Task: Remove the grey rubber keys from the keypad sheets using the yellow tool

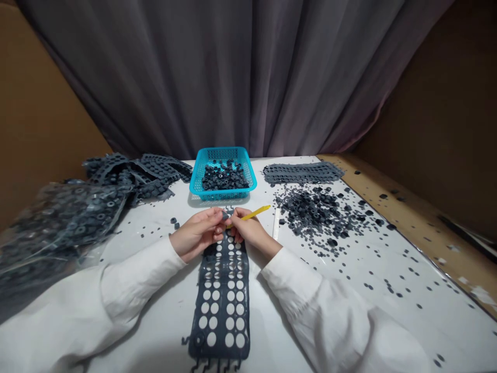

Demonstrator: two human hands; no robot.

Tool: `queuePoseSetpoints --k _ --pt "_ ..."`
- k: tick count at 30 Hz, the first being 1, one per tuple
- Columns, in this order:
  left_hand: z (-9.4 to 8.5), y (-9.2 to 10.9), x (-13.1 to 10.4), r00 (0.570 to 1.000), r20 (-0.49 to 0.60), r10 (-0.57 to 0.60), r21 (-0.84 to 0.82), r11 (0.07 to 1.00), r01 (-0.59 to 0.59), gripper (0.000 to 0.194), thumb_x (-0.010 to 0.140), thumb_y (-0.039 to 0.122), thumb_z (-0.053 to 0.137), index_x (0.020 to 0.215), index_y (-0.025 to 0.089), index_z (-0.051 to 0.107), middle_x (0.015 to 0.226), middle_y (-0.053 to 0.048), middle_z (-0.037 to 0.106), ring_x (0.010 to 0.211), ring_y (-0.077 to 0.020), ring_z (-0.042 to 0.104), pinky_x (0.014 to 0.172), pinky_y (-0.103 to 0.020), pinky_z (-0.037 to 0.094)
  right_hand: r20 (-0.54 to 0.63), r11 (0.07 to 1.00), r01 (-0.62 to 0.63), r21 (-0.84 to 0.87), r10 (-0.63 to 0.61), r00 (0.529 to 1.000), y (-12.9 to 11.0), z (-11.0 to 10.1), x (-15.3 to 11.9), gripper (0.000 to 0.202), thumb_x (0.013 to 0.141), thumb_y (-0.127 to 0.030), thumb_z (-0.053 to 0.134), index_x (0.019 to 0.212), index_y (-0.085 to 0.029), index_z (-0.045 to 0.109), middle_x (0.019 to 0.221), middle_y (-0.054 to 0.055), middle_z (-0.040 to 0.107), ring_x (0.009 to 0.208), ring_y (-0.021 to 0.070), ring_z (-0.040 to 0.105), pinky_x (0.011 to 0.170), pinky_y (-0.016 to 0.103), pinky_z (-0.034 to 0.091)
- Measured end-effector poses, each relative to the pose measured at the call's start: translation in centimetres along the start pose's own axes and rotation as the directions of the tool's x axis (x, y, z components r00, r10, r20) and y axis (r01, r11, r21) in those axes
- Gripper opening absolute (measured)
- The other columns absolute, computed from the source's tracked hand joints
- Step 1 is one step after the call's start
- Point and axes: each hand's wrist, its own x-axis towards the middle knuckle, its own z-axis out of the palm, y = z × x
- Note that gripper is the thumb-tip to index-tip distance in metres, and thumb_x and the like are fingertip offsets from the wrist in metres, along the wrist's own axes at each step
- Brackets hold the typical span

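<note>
My left hand (196,234) pinches the holey rubber sheet (222,295) — my right hand (248,231) grips a yellow stick (254,213), fingers closed.

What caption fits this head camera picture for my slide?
Two hands, left and right, work at the top of a punched grey rubber sheet, the right holding a yellow stick.

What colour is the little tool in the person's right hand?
Yellow: the tool in the right hand shows clearly in the head view.
</note>
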Motion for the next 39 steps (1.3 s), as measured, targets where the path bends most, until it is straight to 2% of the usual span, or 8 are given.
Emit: queuePoseSetpoints --k 17,21,23,25,28,32,36,39 --pt "2.0 -0.7 -2.4 0.998 0.069 -0.009 0.02 1.0 0.007 0.031 0.059 0.033 0.078 0.072 0.014 0.057 0.068 -0.002 0.057 0.056 -0.0078 0.045 0.048 -0.018 0.033 -0.01 0.999 -0.006 0.046 0.007 1.0 -0.4 0.0 -0.3 0.015 0.068 -0.019 0.05 0.057 -0.02 0.04 0.037 -0.007 0.046 0.028 0.0072 0.04 0.028 0.017 0.03" --pt "-0.1 0.5 -1.5 0.996 -0.043 0.081 0.22 0.973 -0.069 0.035 0.06 0.041 0.075 0.076 0.016 0.057 0.069 -0.002 0.058 0.055 -0.009 0.045 0.049 -0.021 0.035 -0.004 0.999 -0.007 0.04 0.007 1.0 0.0 0.0 -0.1 0.013 0.069 -0.02 0.049 0.059 -0.02 0.041 0.039 -0.006 0.049 0.029 0.0074 0.042 0.028 0.016 0.032" --pt "-3.0 2.2 -0.8 0.95 -0.145 0.278 0.516 0.84 -0.167 0.035 0.058 0.042 0.074 0.075 0.016 0.058 0.069 -0.002 0.059 0.055 -0.0101 0.045 0.051 -0.023 0.036 -0.008 0.999 -0.012 0.039 0.013 1.0 0.1 0.0 0.0 0.012 0.069 -0.02 0.049 0.059 -0.02 0.041 0.04 -0.006 0.05 0.028 0.0072 0.043 0.027 0.016 0.031" --pt "-6.5 4.2 -0.1 0.858 -0.176 0.482 0.784 0.596 -0.174 0.034 0.057 0.042 0.072 0.074 0.017 0.059 0.071 -0.002 0.061 0.063 -0.0142 0.051 0.056 -0.024 0.039 -0.011 0.999 -0.023 0.038 0.023 1.0 0.1 0.0 0.1 0.013 0.068 -0.019 0.049 0.059 -0.02 0.04 0.04 -0.005 0.05 0.028 0.0073 0.043 0.027 0.016 0.031" --pt "-11.2 6.4 0.3 0.825 -0.195 0.531 0.98 0.134 0.145 0.026 0.063 0.042 0.064 0.072 0.018 0.063 0.065 -0.003 0.062 0.059 -0.0158 0.051 0.055 -0.026 0.036 0.001 0.999 -0.035 0.037 0.035 0.999 0.0 -0.1 0.1 0.013 0.067 -0.018 0.049 0.058 -0.02 0.04 0.039 -0.005 0.051 0.027 0.0075 0.042 0.026 0.016 0.031" --pt "-13.6 6.4 0.3 0.86 -0.233 0.453 0.956 -0.055 0.288 0.022 0.058 0.041 0.066 0.056 0.019 0.064 0.058 -0.003 0.061 0.052 -0.0171 0.052 0.051 -0.026 0.033 -0.002 0.999 -0.032 0.042 0.032 0.999 -0.2 -0.1 0.0 0.013 0.066 -0.018 0.048 0.057 -0.02 0.04 0.039 -0.005 0.051 0.027 0.0081 0.043 0.027 0.017 0.031" --pt "-13.5 6.2 0.4 0.874 -0.272 0.402 0.926 -0.137 0.352 0.031 0.062 0.051 0.062 0.063 0.02 0.068 0.058 -0.005 0.064 0.052 -0.0192 0.055 0.05 -0.027 0.034 0.001 0.999 -0.027 0.044 0.027 1.0 -0.2 -0.1 -0.1 0.012 0.066 -0.019 0.048 0.056 -0.02 0.04 0.039 -0.004 0.052 0.028 0.0086 0.043 0.027 0.017 0.031" --pt "-12.5 6.7 0.3 0.841 -0.237 0.487 0.921 -0.164 0.354 0.039 0.068 0.053 0.056 0.08 0.018 0.068 0.075 -0.009 0.067 0.063 -0.0216 0.058 0.057 -0.028 0.037 -0.012 0.998 -0.006 0.059 0.007 1.0 -0.4 -0.1 -0.2 0.011 0.066 -0.02 0.046 0.057 -0.02 0.04 0.041 -0.004 0.052 0.029 0.0085 0.043 0.029 0.018 0.032"
